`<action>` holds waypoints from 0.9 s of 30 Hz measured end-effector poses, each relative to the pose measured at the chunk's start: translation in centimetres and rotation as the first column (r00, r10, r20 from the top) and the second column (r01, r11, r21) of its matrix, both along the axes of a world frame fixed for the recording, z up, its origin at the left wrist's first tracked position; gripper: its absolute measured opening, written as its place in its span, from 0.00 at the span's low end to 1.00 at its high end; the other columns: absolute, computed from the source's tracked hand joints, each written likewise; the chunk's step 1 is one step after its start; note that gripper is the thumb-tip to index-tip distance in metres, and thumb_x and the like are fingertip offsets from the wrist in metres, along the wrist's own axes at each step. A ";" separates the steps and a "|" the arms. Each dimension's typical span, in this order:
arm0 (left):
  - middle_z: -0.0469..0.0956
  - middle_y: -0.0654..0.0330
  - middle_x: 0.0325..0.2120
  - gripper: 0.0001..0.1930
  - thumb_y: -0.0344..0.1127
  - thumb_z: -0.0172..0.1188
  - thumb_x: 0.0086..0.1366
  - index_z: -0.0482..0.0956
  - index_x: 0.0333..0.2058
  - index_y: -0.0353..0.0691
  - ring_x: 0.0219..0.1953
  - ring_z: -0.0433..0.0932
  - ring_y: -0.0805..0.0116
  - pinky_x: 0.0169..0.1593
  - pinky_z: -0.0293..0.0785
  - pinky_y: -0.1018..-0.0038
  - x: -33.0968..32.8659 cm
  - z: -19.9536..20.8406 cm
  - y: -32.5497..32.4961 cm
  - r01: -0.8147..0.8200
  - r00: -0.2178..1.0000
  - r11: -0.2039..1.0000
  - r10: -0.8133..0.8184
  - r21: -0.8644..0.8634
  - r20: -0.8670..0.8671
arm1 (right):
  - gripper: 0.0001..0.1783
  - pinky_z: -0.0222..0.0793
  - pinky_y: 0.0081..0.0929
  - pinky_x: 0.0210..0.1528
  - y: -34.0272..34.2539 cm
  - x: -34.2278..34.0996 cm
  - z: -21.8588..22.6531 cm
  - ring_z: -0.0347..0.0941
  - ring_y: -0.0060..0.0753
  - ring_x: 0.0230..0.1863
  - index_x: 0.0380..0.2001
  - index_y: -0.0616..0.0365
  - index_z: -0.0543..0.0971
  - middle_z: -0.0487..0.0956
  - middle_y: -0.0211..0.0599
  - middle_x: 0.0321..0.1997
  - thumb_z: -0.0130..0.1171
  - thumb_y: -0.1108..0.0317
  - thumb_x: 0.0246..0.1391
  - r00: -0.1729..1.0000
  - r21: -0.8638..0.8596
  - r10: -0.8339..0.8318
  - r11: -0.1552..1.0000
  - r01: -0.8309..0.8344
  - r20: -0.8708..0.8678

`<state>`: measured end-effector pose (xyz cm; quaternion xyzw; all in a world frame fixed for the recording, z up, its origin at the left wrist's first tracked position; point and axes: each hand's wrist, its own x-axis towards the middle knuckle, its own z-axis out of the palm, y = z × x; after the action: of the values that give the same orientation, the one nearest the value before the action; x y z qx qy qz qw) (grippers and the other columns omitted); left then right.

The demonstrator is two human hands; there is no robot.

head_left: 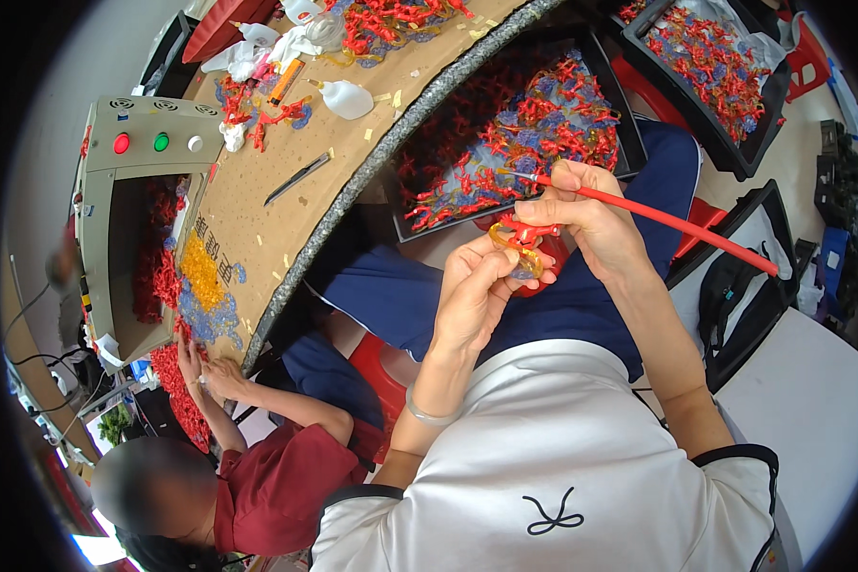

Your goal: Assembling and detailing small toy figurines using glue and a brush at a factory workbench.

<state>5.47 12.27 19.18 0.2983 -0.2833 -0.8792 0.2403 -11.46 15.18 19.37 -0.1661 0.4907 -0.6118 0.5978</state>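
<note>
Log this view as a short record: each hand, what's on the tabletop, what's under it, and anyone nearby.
Left hand: holds a red figure with clear yellowish and bluish parts
Right hand: holds a red brush, bristles pointing left
Tabletop: white bottle, orange cutter, dark knife, more figures
Partly under tabletop: black tray of red and bluish pieces
Nearby: a co-worker in dark red, hands near the table's edge

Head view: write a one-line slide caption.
Left hand holding a small red figure, right hand holding a red-handled brush, near a black tray of red-and-blue pieces.
</note>
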 end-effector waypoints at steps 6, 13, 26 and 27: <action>0.80 0.47 0.32 0.13 0.28 0.49 0.63 0.74 0.42 0.25 0.32 0.81 0.63 0.37 0.78 0.75 0.0 -0.2 -0.3 0.006 0.999 1.000 -0.006 0.007 -0.037 | 0.28 0.52 0.11 0.21 -0.3 0.1 0.2 0.61 0.09 0.16 0.16 0.43 0.57 0.69 0.23 0.12 0.69 0.78 0.38 1.000 -0.002 -0.008 1.000 0.008 0.004; 0.80 0.49 0.34 0.13 0.23 0.49 0.62 0.73 0.45 0.26 0.36 0.81 0.66 0.44 0.77 0.75 -0.2 0.7 -0.2 -0.070 0.983 0.971 0.106 -0.230 0.149 | 0.24 0.64 0.11 0.28 -1.0 0.2 0.5 0.71 0.13 0.24 0.19 0.46 0.58 0.76 0.31 0.20 0.65 0.78 0.45 0.997 -0.157 0.067 0.985 -0.073 -0.043; 0.78 0.50 0.35 0.21 0.24 0.46 0.62 0.64 0.55 0.31 0.36 0.80 0.62 0.40 0.76 0.74 5.7 1.4 -2.3 -0.406 0.908 0.862 0.417 -0.305 -0.031 | 0.19 0.69 0.39 0.26 -6.6 -3.8 3.5 0.75 0.51 0.24 0.18 0.65 0.78 0.76 0.51 0.19 0.59 0.59 0.53 -0.036 0.227 0.225 0.971 -0.079 -0.974; 0.78 0.50 0.35 0.21 0.24 0.46 0.62 0.64 0.55 0.31 0.36 0.80 0.62 0.40 0.76 0.74 6.0 1.5 -2.6 -0.419 0.903 0.855 0.428 -0.306 -0.041 | 0.19 0.70 0.42 0.27 -7.7 -3.2 3.7 0.75 0.53 0.25 0.19 0.64 0.78 0.76 0.52 0.19 0.59 0.58 0.53 -0.179 0.248 0.228 0.964 -0.101 -0.957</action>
<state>11.50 9.67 20.69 0.3247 -0.3475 -0.7455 0.4669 -14.67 7.47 23.04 -0.6073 0.7706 -0.1679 0.0960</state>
